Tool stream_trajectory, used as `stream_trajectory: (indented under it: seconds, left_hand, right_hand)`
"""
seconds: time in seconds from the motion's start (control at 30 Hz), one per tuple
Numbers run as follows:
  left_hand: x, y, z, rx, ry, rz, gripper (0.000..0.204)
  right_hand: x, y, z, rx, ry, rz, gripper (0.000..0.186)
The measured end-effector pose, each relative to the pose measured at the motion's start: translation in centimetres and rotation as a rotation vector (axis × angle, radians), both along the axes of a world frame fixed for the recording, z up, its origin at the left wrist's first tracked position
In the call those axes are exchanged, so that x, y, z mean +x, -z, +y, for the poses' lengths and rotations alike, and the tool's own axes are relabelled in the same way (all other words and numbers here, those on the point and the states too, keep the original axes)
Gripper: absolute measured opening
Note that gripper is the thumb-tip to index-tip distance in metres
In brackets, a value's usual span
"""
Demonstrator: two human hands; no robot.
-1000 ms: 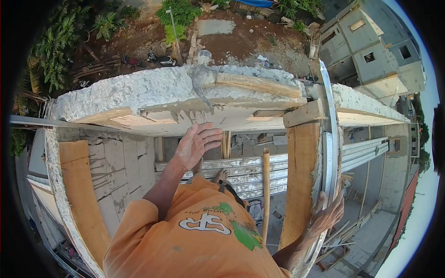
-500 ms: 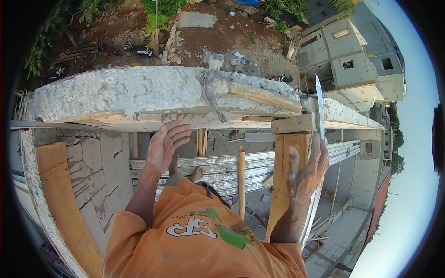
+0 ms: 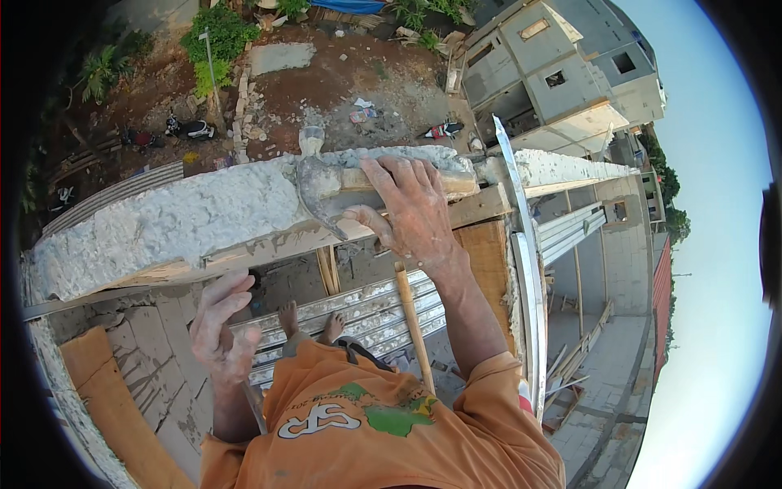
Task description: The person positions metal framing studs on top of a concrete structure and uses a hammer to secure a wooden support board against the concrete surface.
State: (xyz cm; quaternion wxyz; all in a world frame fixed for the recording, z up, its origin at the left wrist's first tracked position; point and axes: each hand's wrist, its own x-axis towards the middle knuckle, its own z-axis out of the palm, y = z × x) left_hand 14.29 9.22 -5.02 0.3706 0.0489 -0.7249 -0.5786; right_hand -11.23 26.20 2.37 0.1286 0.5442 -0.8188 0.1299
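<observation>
Left board: a wide, tan plank [image 3: 102, 383] ran along the inner side of the rough wall at lower left.
Wall top: lumpy grey-white concrete [image 3: 204, 204] stretched from the left toward the middle, high above a dirt yard.
Left hand: the dusty left hand [image 3: 221, 330] was raised inside the wall, its fingers loosely curled and apart from the thumb; nothing could be made out in it.
Feet: two bare feet [image 3: 330, 328] stood on pale, ridged planks [image 3: 391, 301] below.
Hammer: a claw hammer [image 3: 346, 180] lay along the wall top, its head to the left, not lifted off.
Right hand: the right hand [image 3: 411, 208] lay over the wooden handle, thumb on the near side; whether it had clamped down could not be told. The reach seemed nearly complete, while a firm hold and a lift were not yet visible.
Metal strip: a long, shiny strip [image 3: 531, 244] stood right of the hand, well apart from it, beside an upright board [image 3: 485, 261].
</observation>
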Motion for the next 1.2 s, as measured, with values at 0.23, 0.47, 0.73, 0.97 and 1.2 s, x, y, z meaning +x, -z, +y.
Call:
stream_trajectory:
  seconds: [0.23, 0.47, 0.73, 0.97, 1.2]
  left_hand:
    - [-2.0, -4.4, -3.4, -0.537, -0.348, 0.022, 0.033]
    - [-4.7, -2.6, -4.0, -0.815, -0.415, -0.354, 0.045]
    - [-4.8, -2.1, -4.3, -0.935, -0.435, -0.454, 0.049]
    - [-4.9, -2.6, -3.9, -0.961, -0.41, -0.462, 0.046]
    - [-5.2, -2.2, -4.0, -0.966, -0.401, -0.474, 0.045]
  right_hand:
    - [-0.5, 0.6, -1.1, -0.077, 0.053, 0.043, 0.061]
    - [-0.3, 1.3, -1.2, -0.188, 0.069, 0.088, 0.06]
    - [6.2, 0.1, 2.3, -0.429, 0.224, 0.019, 0.059]
    - [13.3, 6.4, 10.4, -0.396, 0.329, -0.493, 0.057]
    - [17.2, 15.4, 18.0, -0.059, 0.989, -0.972, 0.058]
